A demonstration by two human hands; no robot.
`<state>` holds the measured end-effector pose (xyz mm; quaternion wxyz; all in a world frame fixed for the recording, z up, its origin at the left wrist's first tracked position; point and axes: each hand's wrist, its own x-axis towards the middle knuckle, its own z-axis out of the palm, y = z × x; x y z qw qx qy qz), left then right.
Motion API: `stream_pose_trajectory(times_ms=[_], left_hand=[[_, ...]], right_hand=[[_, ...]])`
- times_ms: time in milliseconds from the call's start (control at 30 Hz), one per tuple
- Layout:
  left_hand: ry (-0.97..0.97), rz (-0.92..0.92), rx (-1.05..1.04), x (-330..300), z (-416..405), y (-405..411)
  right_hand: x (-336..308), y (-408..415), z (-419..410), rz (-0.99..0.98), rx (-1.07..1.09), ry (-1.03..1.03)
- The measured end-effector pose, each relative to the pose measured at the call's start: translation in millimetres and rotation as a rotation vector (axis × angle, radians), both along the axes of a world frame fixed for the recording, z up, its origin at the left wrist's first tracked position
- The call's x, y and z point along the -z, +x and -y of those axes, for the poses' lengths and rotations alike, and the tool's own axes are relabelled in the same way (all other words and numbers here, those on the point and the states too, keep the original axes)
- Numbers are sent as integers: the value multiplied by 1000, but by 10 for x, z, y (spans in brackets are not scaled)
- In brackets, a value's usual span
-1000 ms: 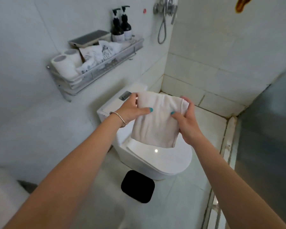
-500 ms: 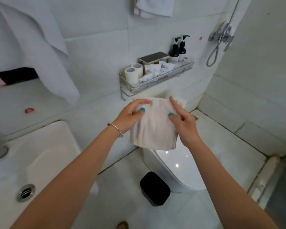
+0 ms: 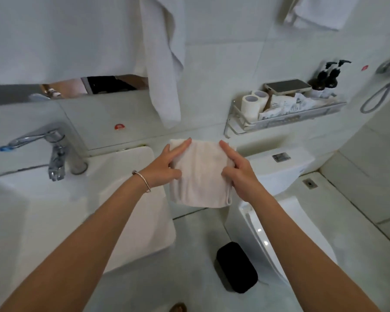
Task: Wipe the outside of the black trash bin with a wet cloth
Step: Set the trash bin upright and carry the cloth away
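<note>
Both hands pinch a folded white cloth (image 3: 200, 174) mid-air — left hand (image 3: 164, 168) and right hand (image 3: 239, 174) on its side edges. Black trash bin (image 3: 235, 266) stands on the floor beside the toilet (image 3: 279, 221) — long axis diagonal, upper-left to lower-right.

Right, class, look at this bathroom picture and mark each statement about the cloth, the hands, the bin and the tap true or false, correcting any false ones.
1. Both hands hold the white cloth. True: the left hand and the right hand grip its sides.
2. The cloth is touching the black trash bin. False: the bin stands on the floor below, apart from the cloth.
3. The bin stands beside the toilet. True.
4. Water is running from the tap. False: no stream shows.
5. The wall shelf holds toilet rolls. True.
6. The cloth is crumpled into a ball. False: it is folded flat.
</note>
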<state>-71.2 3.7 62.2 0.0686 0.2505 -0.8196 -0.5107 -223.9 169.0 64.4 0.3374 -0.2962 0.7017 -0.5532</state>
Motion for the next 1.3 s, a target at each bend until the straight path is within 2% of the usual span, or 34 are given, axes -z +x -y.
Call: stream_pose_trajectory(times_ms=[133,333,567,800,1100,1300], left_hand=[[-3,30,-77,58,210,273],[65,176,-209,165,315,654],[165,306,-388,343,244,809],[186,298,-495,662,362,722],[118,304,-462,1017,671,576],[186,324,-462,1314,651,547]], right_hand=[[54,54,313,11,-160,13],[197,94,691,5,-488,211],[451,90,1063,11,-655,350],[751,112,1311,39,-615,381],[1144,51,1487,121,-443,358],[1325,50,1542,106,-425,373]])
